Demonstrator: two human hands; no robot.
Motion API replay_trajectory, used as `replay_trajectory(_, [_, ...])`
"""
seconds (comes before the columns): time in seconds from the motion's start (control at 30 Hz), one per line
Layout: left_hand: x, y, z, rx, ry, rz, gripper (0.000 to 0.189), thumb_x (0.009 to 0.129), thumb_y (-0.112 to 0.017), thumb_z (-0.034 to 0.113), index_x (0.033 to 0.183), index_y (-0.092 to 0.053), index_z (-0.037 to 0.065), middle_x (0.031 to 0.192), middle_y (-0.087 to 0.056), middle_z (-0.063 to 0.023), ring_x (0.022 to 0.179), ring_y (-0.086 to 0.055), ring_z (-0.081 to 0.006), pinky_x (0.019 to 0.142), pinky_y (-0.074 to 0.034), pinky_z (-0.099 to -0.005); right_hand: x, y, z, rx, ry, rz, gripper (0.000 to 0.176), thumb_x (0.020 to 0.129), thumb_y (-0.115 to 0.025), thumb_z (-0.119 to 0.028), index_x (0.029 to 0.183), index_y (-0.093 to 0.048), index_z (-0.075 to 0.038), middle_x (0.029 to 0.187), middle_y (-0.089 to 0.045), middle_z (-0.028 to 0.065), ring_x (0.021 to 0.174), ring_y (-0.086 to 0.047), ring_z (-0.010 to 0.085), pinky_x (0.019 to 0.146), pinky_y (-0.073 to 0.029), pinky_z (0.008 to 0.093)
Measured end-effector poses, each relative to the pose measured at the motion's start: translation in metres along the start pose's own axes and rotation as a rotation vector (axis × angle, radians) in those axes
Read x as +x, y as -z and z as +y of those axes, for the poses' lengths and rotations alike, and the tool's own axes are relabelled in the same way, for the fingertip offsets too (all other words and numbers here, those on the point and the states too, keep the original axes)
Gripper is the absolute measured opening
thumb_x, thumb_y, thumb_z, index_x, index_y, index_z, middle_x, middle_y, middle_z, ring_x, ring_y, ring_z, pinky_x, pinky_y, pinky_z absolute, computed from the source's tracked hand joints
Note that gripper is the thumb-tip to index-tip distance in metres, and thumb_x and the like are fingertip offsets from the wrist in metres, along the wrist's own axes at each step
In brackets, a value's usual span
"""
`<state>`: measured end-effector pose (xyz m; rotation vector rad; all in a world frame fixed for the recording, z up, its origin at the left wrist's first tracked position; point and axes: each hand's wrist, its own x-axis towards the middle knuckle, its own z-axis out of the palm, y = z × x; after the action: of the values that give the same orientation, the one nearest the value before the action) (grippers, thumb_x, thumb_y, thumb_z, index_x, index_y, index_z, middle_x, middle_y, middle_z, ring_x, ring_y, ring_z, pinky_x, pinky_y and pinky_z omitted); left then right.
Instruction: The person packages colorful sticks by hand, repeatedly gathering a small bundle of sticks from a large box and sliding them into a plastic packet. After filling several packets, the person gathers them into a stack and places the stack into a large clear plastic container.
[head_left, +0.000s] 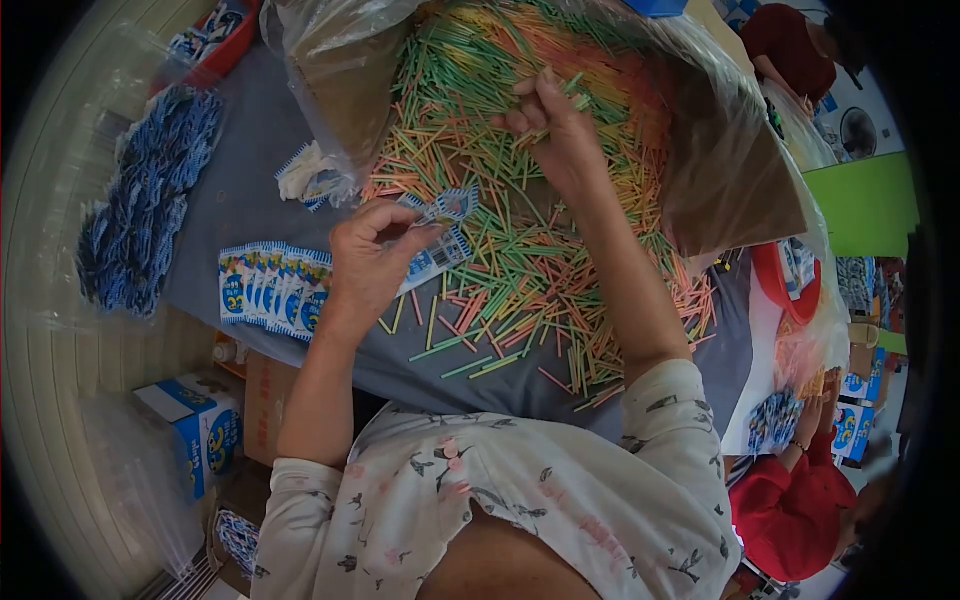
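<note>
My left hand (375, 255) pinches the open end of a small clear and blue printed packet (435, 255) over the front edge of the stick pile. Above the pile my right hand (557, 125) is closed on a few green sticks (577, 92), whose tips show past its fingers. Many thin green, yellow, orange and pink sticks (500, 160) spill from a plastic-lined carton (735, 180) onto the grey cloth (250, 170). Left of my left hand lies an overlapping row of printed packets (275, 290).
At the left lies a heap of blue-white packets (150, 200) on clear plastic. Red basins (235, 50) stand at the upper left and right. A white crumpled thing (308, 172) lies by the carton. Two people are at the right, one in a red top (795, 510).
</note>
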<state>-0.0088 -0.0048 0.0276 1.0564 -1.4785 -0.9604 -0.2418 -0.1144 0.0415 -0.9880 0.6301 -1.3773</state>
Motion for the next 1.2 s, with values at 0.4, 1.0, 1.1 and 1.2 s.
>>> replay_trajectory(0.4, [0.012,-0.021,-0.006,-0.241,0.097,-0.053,0.011,0.078,-0.077,-0.004,0.085,-0.069,-0.002,0.08,-0.067,-0.0014,0.073,-0.06,-0.0059,0.063,-0.049,-0.0219,-0.043,-0.059,-0.024,-0.408,0.13,-0.317,0.058,0.101,-0.042,-0.053,0.107,-0.067,-0.001,0.069,-0.063,0.0101,0.075,-0.066,0.0206,0.078,-0.052,0.0369])
replay_trajectory(1.0, [0.02,-0.023,-0.005,-0.524,0.111,-0.129,0.015,0.083,-0.073,-0.005,0.097,-0.07,-0.003,0.096,-0.068,-0.005,0.087,-0.066,-0.0114,0.078,-0.055,-0.0257,-0.041,-0.061,-0.016,-0.328,0.124,-0.4,0.061,0.096,-0.051,-0.053,0.124,-0.063,0.0,0.117,-0.065,0.012,0.104,-0.062,0.0221,0.094,-0.047,0.0381])
replay_trajectory(1.1, [0.009,-0.019,0.001,-0.563,0.145,-0.145,0.018,0.084,-0.071,-0.005,0.102,-0.068,-0.004,0.096,-0.068,-0.0052,0.091,-0.065,-0.0125,0.079,-0.054,-0.0268,-0.058,-0.074,-0.002,-0.52,0.17,-0.479,0.055,0.1,-0.046,-0.048,0.12,-0.064,0.0,0.116,-0.065,0.0131,0.102,-0.063,0.0243,0.092,-0.047,0.0387])
replay_trajectory(1.2, [-0.022,-0.005,0.014,-0.093,-0.03,-0.202,0.018,0.09,-0.061,-0.004,0.107,-0.063,-0.005,0.094,-0.068,-0.0102,0.087,-0.065,-0.0159,0.076,-0.051,-0.0291,-0.071,-0.081,0.011,-0.739,0.376,-0.564,0.047,0.103,-0.042,-0.039,0.116,-0.065,0.0,0.11,-0.066,0.0167,0.101,-0.064,0.03,0.091,-0.047,0.0389])
